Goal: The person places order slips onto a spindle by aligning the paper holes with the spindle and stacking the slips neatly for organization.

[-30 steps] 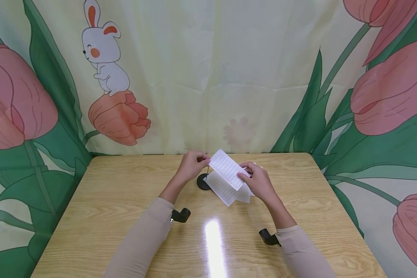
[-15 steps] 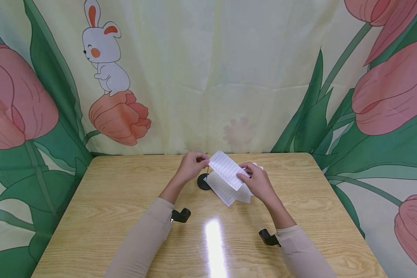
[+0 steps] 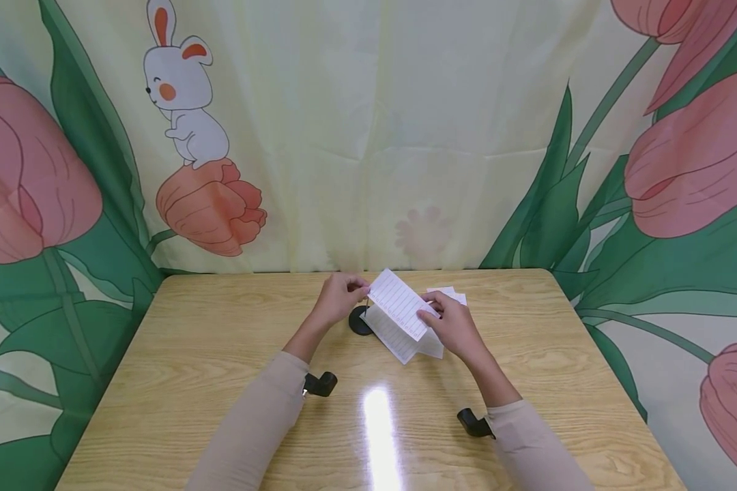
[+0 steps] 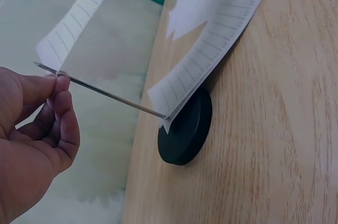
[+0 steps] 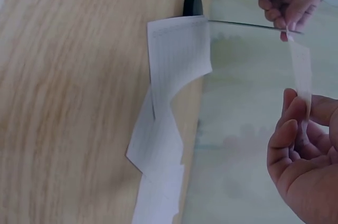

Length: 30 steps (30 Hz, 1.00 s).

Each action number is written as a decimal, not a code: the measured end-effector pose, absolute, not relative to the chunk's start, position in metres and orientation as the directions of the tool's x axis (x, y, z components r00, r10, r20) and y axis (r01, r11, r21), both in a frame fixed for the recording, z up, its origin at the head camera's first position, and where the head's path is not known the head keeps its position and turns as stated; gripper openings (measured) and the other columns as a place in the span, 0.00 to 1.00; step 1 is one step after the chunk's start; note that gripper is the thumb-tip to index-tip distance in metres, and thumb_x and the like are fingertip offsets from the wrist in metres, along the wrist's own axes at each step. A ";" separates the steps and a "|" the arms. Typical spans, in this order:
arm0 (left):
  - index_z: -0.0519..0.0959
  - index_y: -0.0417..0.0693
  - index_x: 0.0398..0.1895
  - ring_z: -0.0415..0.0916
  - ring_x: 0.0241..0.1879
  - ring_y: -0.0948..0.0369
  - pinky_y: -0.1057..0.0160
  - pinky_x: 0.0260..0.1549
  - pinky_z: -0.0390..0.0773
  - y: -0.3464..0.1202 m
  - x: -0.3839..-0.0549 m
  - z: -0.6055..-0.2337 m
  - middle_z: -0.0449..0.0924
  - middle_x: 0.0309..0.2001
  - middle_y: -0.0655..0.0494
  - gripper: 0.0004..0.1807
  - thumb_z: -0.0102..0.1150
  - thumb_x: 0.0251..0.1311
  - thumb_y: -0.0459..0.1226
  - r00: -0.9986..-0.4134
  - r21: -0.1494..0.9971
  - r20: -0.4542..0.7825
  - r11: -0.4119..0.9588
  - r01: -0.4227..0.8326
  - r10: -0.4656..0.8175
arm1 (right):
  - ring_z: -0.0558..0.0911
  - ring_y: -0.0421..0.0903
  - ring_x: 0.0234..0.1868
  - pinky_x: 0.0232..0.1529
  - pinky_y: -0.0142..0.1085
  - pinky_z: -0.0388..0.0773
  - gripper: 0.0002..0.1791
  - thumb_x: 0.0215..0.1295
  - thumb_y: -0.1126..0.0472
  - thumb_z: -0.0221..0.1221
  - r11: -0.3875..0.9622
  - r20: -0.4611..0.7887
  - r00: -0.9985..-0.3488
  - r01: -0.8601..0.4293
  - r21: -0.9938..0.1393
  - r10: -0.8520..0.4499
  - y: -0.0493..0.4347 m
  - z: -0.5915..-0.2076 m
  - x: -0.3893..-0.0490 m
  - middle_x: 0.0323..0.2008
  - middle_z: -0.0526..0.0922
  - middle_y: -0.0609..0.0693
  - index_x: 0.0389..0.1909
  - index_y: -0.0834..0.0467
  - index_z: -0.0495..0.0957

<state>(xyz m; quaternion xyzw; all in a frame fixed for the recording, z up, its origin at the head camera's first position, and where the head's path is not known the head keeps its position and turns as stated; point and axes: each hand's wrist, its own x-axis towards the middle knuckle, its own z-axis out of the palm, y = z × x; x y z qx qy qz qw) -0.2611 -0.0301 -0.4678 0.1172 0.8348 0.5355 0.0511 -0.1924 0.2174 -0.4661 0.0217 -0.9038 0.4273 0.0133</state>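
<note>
A paper spike with a round black base (image 3: 360, 320) stands on the table, its thin metal rod (image 4: 116, 97) rising from it. In the head view my left hand (image 3: 338, 298) is above the base, thumb and fingertips pinching the corner of a white lined paper slip (image 3: 399, 300). The left wrist view shows that corner at the rod, just below the pointed tip. My right hand (image 3: 453, 322) holds the slip's other end between thumb and fingers. Lower down, another lined slip (image 4: 206, 49) sits on the rod close over the base.
More white slips (image 5: 158, 192) lie on the wooden table (image 3: 221, 341) to the right of the spike, partly overlapping. Behind the table hangs a curtain (image 3: 319, 136) printed with tulips and a rabbit. Black camera mounts (image 3: 321, 384) stick out at both wrists.
Both hands and the held slip have moved slightly down toward the base. More of the loose slips behind the right hand now shows. The spike has stayed in place.
</note>
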 end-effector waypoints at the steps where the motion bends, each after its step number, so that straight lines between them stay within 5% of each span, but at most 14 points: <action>1: 0.87 0.39 0.41 0.83 0.40 0.51 0.66 0.34 0.80 -0.030 -0.261 -0.469 0.86 0.38 0.48 0.06 0.62 0.71 0.32 -0.967 0.903 0.044 0.405 0.146 0.251 | 0.83 0.47 0.39 0.37 0.33 0.77 0.17 0.70 0.63 0.65 0.638 0.044 -0.999 -0.053 -0.769 -0.030 0.217 -0.468 -0.192 0.42 0.88 0.57 0.58 0.63 0.80; 18: 0.88 0.42 0.38 0.77 0.39 0.58 0.65 0.35 0.77 -0.030 -0.264 -0.495 0.86 0.38 0.50 0.05 0.64 0.69 0.32 -0.977 0.855 -0.035 0.512 0.081 0.212 | 0.81 0.44 0.39 0.42 0.39 0.79 0.09 0.72 0.64 0.62 0.739 0.003 -0.997 -0.055 -0.672 -0.072 0.213 -0.501 -0.193 0.40 0.89 0.53 0.46 0.63 0.87; 30: 0.88 0.42 0.36 0.76 0.36 0.59 0.65 0.36 0.76 -0.029 -0.265 -0.521 0.85 0.35 0.51 0.04 0.65 0.68 0.31 -0.981 0.851 -0.067 0.524 0.039 0.182 | 0.80 0.41 0.32 0.35 0.35 0.77 0.08 0.68 0.65 0.66 0.798 -0.036 -0.992 -0.073 -0.598 -0.117 0.211 -0.523 -0.201 0.30 0.85 0.48 0.45 0.62 0.84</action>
